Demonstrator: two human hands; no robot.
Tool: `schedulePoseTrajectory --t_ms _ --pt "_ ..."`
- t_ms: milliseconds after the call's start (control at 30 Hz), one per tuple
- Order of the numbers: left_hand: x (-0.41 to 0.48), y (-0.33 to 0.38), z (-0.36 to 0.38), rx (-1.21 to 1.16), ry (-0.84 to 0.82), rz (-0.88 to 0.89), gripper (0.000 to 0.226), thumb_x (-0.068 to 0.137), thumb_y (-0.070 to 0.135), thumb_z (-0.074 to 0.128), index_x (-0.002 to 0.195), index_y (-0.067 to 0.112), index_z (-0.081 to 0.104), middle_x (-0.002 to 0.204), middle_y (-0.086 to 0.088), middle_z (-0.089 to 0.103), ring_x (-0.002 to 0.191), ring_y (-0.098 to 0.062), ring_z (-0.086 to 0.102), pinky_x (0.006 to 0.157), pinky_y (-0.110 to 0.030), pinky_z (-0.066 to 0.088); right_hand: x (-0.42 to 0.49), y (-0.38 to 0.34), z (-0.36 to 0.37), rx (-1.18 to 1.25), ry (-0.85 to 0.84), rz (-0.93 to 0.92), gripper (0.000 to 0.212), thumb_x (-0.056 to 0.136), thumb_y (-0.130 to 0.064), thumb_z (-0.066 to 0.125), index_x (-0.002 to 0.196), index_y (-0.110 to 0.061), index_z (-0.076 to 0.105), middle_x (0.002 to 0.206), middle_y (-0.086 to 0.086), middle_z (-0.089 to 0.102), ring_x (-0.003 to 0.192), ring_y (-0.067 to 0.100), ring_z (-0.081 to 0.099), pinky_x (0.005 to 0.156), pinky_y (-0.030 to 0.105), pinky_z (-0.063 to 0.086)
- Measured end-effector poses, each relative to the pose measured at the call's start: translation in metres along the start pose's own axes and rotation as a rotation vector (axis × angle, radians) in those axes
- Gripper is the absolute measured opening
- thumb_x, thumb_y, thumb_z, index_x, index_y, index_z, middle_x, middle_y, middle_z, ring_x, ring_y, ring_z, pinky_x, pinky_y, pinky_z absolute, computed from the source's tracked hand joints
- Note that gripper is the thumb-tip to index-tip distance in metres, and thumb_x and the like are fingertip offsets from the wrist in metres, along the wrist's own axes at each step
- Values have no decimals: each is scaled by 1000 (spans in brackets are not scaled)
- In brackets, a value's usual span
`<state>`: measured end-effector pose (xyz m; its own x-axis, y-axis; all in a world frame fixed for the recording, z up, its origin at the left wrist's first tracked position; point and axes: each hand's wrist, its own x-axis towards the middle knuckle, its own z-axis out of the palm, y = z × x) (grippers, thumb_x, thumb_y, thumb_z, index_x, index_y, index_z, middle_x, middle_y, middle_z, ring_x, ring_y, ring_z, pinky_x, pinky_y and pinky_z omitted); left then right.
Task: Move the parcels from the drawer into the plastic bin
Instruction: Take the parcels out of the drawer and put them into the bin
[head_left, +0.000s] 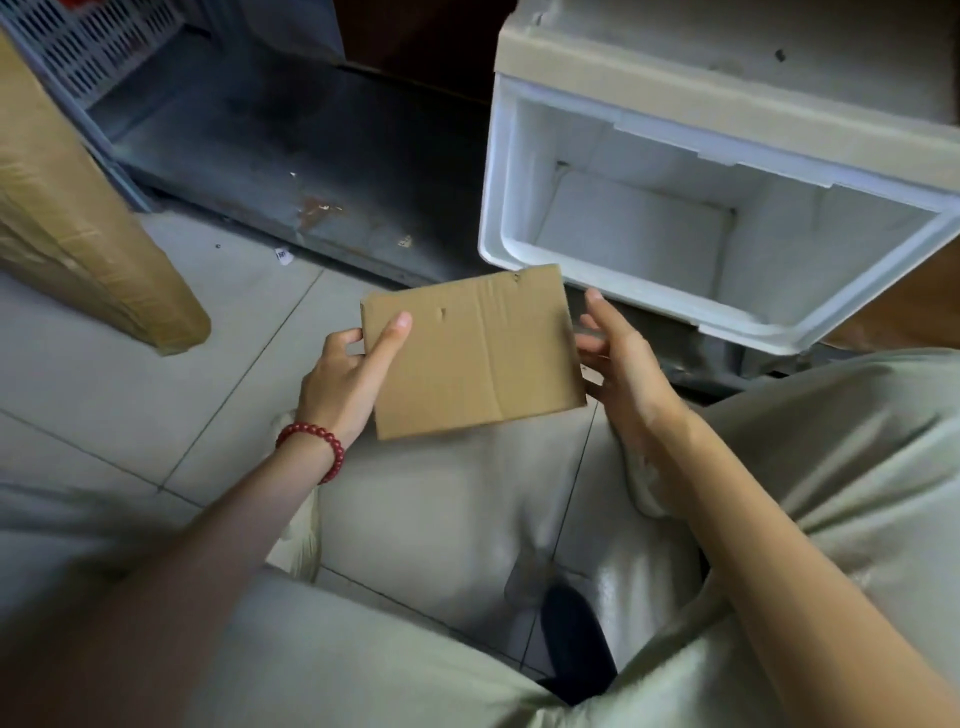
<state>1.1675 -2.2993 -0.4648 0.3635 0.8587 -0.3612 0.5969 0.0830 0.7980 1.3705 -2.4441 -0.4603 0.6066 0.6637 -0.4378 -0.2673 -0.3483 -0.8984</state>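
Note:
A flat brown cardboard parcel (472, 353) hangs in front of me, above the tiled floor. My left hand (348, 374) grips its left edge, index finger laid across the top face and the other fingers curled beneath. My right hand (618, 358) is at the parcel's right edge with relaxed fingers, touching or just apart from it. The white plastic drawer (498, 208) stands pulled out at the upper right, just beyond the parcel, and its visible inside holds nothing. A grey latticed plastic bin (88, 47) shows at the top left corner.
A large taped cardboard box (78, 218) leans at the left. A dark metal shelf base (291, 156) runs between bin and drawer. My knees in pale green trousers (831, 467) fill the lower frame, with grey floor tiles (156, 364) between.

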Motion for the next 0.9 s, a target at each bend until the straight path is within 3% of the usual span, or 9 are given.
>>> schedulePoseTrajectory --t_ms 67,133,267,333,400,500,600,767,900 --pt "-1 0 1 -45 -28 -24 97 55 90 40 128 26 49 103 13 62 111 -20 55 96 -42 46 1 1 0 10 6 21 27 91 -63 45 98 -44 62 88 -12 73 103 4 62 105 41 40" --pt "-3 0 2 -81 -68 -40 96 55 91 40 129 31 49 118 8 60 116 -21 53 99 -46 45 1 3 1 -25 -14 37 38 90 -67 42 111 -44 62 107 -13 70 111 5 59 110 43 37" --pt "-6 5 2 -93 -104 -7 48 61 89 40 85 52 59 98 22 61 104 -14 57 96 -45 48 1 7 6 -32 -1 87 54 90 -72 33 125 -39 60 130 -13 61 124 7 51 113 44 33" --pt "-5 7 2 -115 -104 14 48 61 90 40 87 52 56 97 24 59 101 -10 57 95 -45 48 3 6 8 -16 29 106 61 90 -73 32 134 -35 52 134 -13 57 127 9 49 114 45 30" --pt "-4 8 2 -140 -77 29 60 59 89 42 100 47 52 103 24 58 104 -9 57 96 -44 48 6 8 7 -4 40 103 63 90 -72 33 128 -29 58 127 -10 62 123 12 53 114 44 32" --pt "-2 9 0 -159 -5 30 73 58 89 44 108 36 53 108 14 63 105 -14 60 95 -44 48 6 9 4 36 52 87 61 91 -72 33 84 -24 71 85 -8 72 99 16 62 106 40 41" --pt "2 11 -5 -188 15 7 76 56 89 45 105 32 53 107 9 64 105 -16 60 95 -45 48 6 10 1 27 3 77 60 92 -71 31 91 -29 75 66 -9 67 87 14 63 92 37 46" --pt "0 9 -1 -143 25 38 66 61 82 55 101 30 48 103 13 62 96 -8 60 75 -28 48 5 14 6 -28 7 49 33 92 -50 55 116 -29 62 95 -17 73 89 0 67 66 20 51" --pt "-4 6 4 -50 13 142 55 75 57 70 121 40 45 105 22 58 92 3 59 63 -13 39 7 10 7 -5 54 -10 42 90 -39 64 128 -29 49 109 -16 69 85 -7 67 66 20 47"
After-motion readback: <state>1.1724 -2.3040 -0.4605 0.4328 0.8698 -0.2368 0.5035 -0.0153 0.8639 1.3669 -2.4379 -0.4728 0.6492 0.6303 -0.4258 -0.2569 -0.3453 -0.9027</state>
